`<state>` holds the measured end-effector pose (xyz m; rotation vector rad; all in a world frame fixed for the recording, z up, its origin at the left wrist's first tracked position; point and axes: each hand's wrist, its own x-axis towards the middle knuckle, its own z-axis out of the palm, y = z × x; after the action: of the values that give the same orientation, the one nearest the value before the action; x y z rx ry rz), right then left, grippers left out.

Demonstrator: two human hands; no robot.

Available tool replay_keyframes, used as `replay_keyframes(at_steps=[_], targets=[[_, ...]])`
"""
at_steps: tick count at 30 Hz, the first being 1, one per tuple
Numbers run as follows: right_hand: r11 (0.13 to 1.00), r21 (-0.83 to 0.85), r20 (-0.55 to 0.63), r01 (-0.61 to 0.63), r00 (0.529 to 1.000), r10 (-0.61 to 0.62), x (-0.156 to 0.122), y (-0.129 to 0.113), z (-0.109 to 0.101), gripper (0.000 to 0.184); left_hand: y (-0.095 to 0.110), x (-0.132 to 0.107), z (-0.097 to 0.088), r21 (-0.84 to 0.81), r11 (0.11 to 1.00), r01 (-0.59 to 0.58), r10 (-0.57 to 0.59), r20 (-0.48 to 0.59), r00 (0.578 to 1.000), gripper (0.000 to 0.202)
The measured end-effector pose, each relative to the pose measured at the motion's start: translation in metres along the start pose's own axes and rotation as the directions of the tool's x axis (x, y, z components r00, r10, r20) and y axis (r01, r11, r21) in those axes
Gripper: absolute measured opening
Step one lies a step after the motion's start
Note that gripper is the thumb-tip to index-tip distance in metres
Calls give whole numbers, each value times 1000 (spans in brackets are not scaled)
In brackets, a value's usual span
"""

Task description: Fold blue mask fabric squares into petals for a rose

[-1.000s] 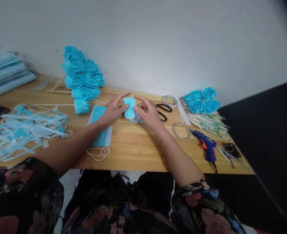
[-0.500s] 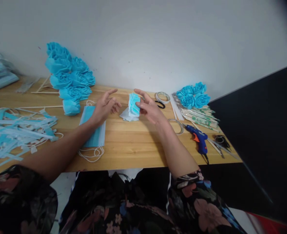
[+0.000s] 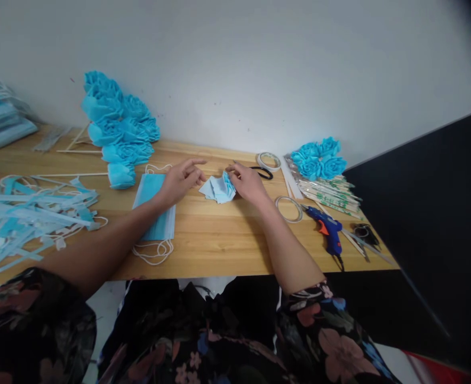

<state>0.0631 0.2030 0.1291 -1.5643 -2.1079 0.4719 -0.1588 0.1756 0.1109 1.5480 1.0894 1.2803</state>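
Observation:
My right hand (image 3: 248, 183) rests on the wooden table (image 3: 219, 240), fingers pinched on a small stack of folded light-blue mask pieces (image 3: 219, 189) that lies on the tabletop. My left hand (image 3: 180, 180) is just left of the stack, fingers loosely curled and apart, fingertips close to the pieces' left corner, holding nothing. Under my left wrist lies a flat blue face mask (image 3: 155, 208) with white ear loops (image 3: 153, 252).
Blue fabric flowers on sticks (image 3: 117, 130) lean at the back left. Cut mask strips (image 3: 31, 213) pile at the left, stacked masks (image 3: 1, 120) behind them. To the right: black scissors (image 3: 261, 172), tape rolls (image 3: 288, 208), blue glue gun (image 3: 328, 230), more flowers (image 3: 319, 159), chopsticks.
My right hand has lowered the folded blue pieces from mid-air onto the table. My left hand let go of them earlier and now hovers beside the stack.

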Motion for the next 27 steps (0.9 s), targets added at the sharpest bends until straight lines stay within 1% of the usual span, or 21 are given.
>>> replay_keyframes(at_steps=[2, 3, 4, 6, 7, 9, 12, 13, 15, 17, 19, 21, 22, 24, 27], targets=[[999, -42, 22, -6, 1000, 7, 1, 1, -1, 22, 0, -1, 0, 29, 1000, -12, 11, 26, 1000, 31], [999, -51, 38, -8, 999, 10, 1, 0, -2, 25, 0, -1, 0, 43, 999, -16, 15, 31, 999, 30], [999, -45, 55, -9, 998, 12, 1, -1, -2, 33, 0, -1, 0, 59, 998, -19, 18, 30, 999, 29], [1000, 0, 81, -17, 997, 17, 0, -4, -3, 46, 0, -1, -1, 102, 994, -25, 23, 24, 999, 29], [999, 27, 89, -27, 996, 25, -1, -6, -4, 47, -1, -1, -2, 127, 992, -26, 23, 23, 999, 30], [998, 49, 107, -46, 993, 41, -3, -8, -4, 42, -3, 0, -3, 171, 985, -18, 13, 32, 999, 34], [1000, -1, 148, -26, 989, 26, -3, -9, -3, 49, -8, 1, -4, 234, 972, 14, -33, 79, 996, 41], [1000, -15, 148, -10, 989, 12, -3, -7, -3, 51, -10, 1, -5, 260, 965, 22, -49, 97, 994, 42], [1000, 4, 99, 9, 995, -10, -1, -3, -3, 53, -12, 2, -5, 313, 949, 23, -65, 122, 990, 43], [994, 105, 29, 15, 999, -18, 2, 2, -5, 52, -13, 2, -5, 337, 942, 14, -63, 136, 989, 45], [964, 262, 12, 41, 999, -46, 4, 6, -7, 51, -13, 2, -5, 304, 953, 10, -51, 127, 991, 48], [913, 400, 41, 87, 993, -113, 4, 7, -8, 50, -13, 3, -5, 238, 971, 6, -31, 101, 994, 49], [890, 442, 62, 111, 986, -154, 3, 7, -7, 50, -12, 3, -5, 206, 979, 0, -17, 84, 996, 49], [876, 456, 87, 156, 972, -218, 2, 5, -2, 48, -13, 3, -6, 154, 988, -8, 0, 53, 999, 47], [917, 336, 65, 213, 966, -249, 1, 3, 7, 44, -13, 4, -6, 130, 991, -5, 4, 7, 1000, 46]])
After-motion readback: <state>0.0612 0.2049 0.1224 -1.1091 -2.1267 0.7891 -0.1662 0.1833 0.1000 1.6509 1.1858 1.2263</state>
